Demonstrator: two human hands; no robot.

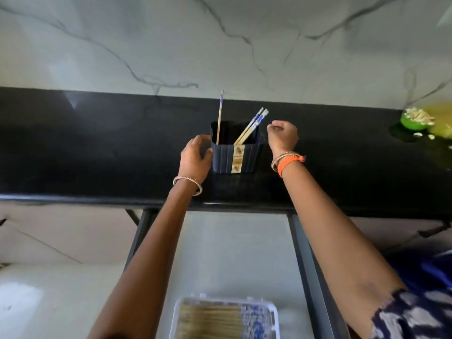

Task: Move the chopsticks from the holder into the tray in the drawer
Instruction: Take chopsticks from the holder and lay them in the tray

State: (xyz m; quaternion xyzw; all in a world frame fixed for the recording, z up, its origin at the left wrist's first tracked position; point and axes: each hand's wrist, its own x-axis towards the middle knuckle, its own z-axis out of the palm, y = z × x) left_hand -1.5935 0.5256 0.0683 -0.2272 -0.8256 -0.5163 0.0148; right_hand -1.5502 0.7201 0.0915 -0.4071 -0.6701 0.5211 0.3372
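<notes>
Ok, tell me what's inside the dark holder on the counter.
Three chopsticks stand in the holder: one chopstick upright at its left side, and a pair of chopsticks leaning right. Their lower ends and the holder's bottom are hidden by its front wall.

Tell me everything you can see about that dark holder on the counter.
The holder is a dark blue, ribbed, squarish cup, plastic by its look, with a pale label strip down its front. It stands upright on the black counter. Three chopsticks remain inside: one upright, two leaning right. The left hand touches its left side; the right hand hovers beside it.
</notes>
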